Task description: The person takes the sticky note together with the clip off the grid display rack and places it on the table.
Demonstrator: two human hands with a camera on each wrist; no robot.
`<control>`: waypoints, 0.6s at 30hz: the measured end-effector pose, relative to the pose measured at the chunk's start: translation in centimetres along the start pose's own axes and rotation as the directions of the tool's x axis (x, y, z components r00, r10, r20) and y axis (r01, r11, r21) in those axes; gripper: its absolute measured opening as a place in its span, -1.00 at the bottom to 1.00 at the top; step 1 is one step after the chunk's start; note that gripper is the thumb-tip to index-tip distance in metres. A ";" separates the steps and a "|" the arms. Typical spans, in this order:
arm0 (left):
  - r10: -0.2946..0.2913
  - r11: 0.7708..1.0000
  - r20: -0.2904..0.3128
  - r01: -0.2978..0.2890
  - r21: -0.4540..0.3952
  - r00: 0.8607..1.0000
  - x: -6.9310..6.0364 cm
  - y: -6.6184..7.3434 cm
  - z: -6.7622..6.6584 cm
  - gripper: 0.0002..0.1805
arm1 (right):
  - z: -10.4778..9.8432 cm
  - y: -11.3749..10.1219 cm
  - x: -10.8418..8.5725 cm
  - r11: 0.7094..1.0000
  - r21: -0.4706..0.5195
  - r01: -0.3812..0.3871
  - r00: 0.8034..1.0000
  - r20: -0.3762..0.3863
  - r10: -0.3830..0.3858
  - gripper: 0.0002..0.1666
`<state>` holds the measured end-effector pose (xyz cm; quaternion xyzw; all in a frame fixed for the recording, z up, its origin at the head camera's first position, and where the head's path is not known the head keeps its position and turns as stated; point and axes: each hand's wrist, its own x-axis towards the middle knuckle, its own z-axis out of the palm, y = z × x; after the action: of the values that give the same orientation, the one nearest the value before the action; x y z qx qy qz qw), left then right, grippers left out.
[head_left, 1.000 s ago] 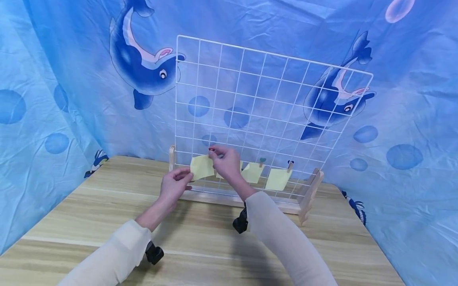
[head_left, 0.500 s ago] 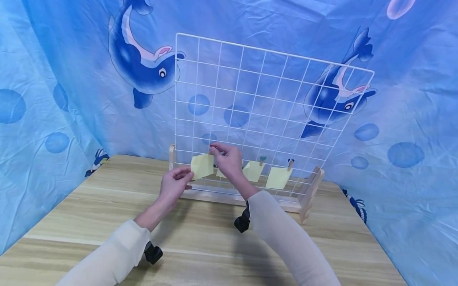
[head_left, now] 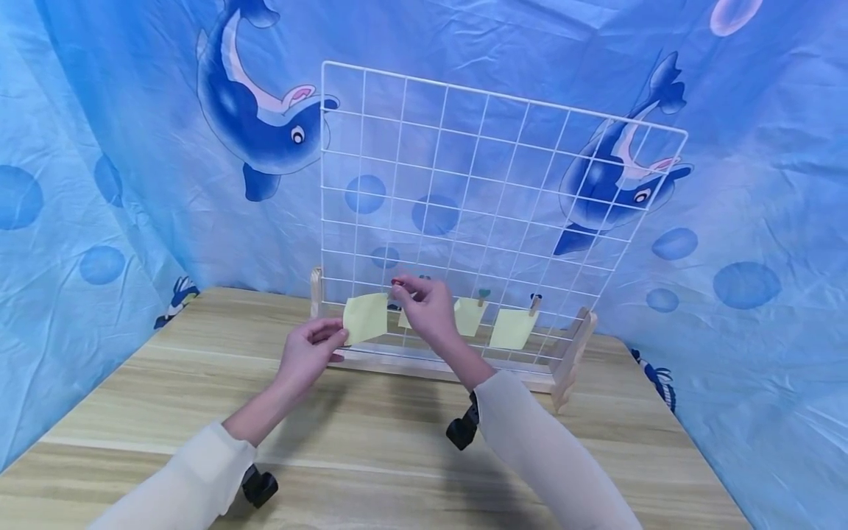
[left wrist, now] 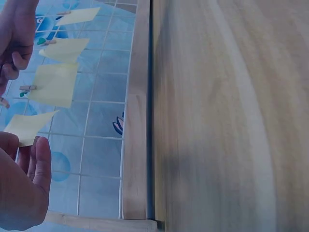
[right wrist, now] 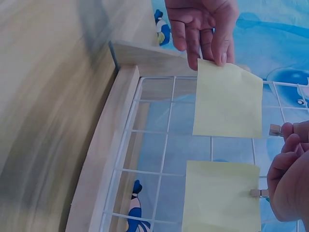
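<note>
My left hand (head_left: pixel 311 352) pinches the lower left edge of a yellow paper note (head_left: pixel 366 319) held before the lower left of a white wire grid (head_left: pixel 506 184). In the right wrist view the note (right wrist: pixel 229 100) hangs from the left thumb and fingers. My right hand (head_left: pixel 429 313) pinches a small wooden clip with a red top (head_left: pixel 397 283); the clip's tip (right wrist: pixel 275 130) is beside the note's edge, apart from it. Several other notes hang on the grid by clips, among them one with a green top (head_left: pixel 483 294) and one at the right (head_left: pixel 514 329).
The grid stands in a wooden base (head_left: pixel 424 368) with a wooden end piece (head_left: pixel 575 357) at the right, on a wood-grain table (head_left: pixel 371 456). Behind hangs a blue curtain (head_left: pixel 165 147) with dolphins. Black wrist cameras hang below both sleeves.
My left hand has moved a little left and down with the note. The clip in my right hand has come away from the note's upper right corner and dropped slightly.
</note>
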<state>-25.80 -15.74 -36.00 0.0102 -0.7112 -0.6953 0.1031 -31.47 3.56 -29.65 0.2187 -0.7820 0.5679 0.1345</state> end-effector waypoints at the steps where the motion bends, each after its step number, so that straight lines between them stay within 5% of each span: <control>1: -0.001 1.000 0.003 0.001 0.001 1.000 -0.1 0.0 -0.1 -0.64 | -0.1 0.0 -0.2 1.000 -0.010 0.000 1.000 0.003 0.000 -0.81; 18: 0.028 0.998 0.078 -0.032 0.049 0.997 -2.2 -0.2 -1.4 -0.63 | -1.6 -0.2 -3.1 0.997 -0.032 0.065 0.995 0.077 -0.062 -0.82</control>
<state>-23.40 -16.73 -36.43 -0.0248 -0.7319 -0.6756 0.0855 -28.70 5.59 -30.40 0.2624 -0.7889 0.5410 0.1266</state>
